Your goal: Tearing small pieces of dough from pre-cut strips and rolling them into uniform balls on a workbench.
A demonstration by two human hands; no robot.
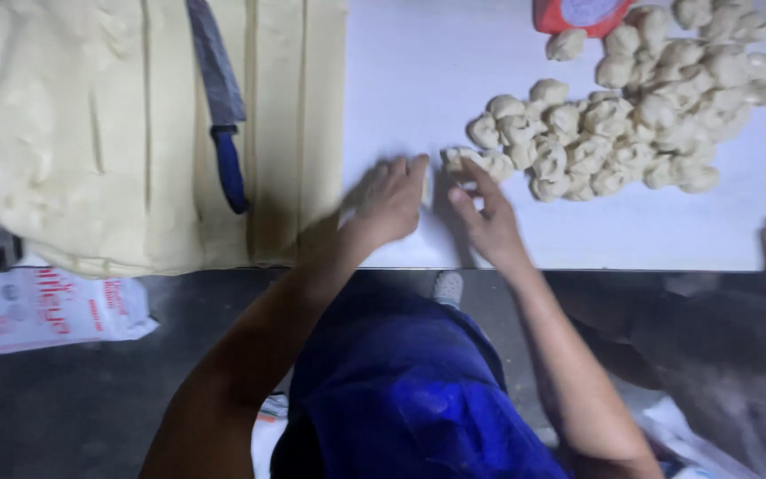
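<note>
Bare white table (418, 80) lies open between dough sheet (135, 133) and knotted dough pile (640, 115).

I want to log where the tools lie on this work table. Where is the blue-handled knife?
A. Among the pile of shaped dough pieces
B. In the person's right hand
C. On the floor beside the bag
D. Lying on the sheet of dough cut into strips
D: the knife lies on the flat dough sheet, blade pointing away, left of both the left hand and the right hand, which hold no tool.
</note>
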